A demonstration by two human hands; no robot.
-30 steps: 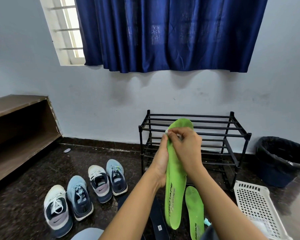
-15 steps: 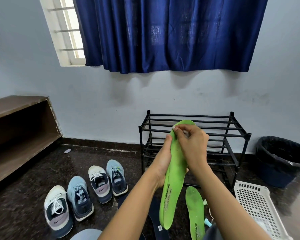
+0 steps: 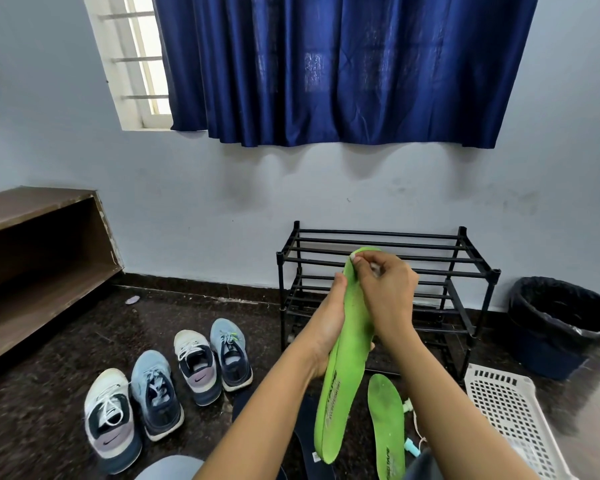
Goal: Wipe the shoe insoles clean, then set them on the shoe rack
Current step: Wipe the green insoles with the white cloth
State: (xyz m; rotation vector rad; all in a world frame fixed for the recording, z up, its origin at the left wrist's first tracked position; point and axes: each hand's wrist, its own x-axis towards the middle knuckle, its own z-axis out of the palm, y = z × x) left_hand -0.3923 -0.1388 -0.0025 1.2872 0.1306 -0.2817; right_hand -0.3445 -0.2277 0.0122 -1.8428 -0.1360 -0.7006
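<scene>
**Head view.** The held insole (image 3: 347,358) is lime-green and foam-like, long and gently curved, with a rounded toe and black lettering near the heel. It stands upright in the air at centre frame with its toe at 12 o'clock, in front of the shoe rack (image 3: 465,259).

The left hand (image 3: 328,322) grips the insole's middle from the 9 o'clock side. Its thumb lies along the near edge and its fingers wrap behind, with one fingertip showing past the far edge. The right hand (image 3: 390,292) covers the toe end. Its fingers are curled together and pinch a whitish scrap (image 3: 352,257) against the green surface; the scrap is too small to tell what it is made of.

The rack is black tubular metal, with tiers of parallel bars, and it stands against the pale wall.

On the dark speckled stone floor:
- **5 o'clock of the held insole:** a second insole (image 3: 387,420), also green, lies flat, its surface dulled by greyish marks.
- **7 o'clock:** dark navy insoles (image 3: 309,434) lie partly hidden by the left forearm.
- **8 o'clock:** four laced mesh sneakers (image 3: 156,393) stand in a row.
- **4 o'clock:** a white perforated plastic basket (image 3: 499,407).
- **3 o'clock:** a round bin (image 3: 561,320) lined with glossy black film.

A pleated blue curtain (image 3: 343,64) hangs at 12 o'clock, and a brown wooden shelf (image 3: 32,254) sits at 9 o'clock.
</scene>
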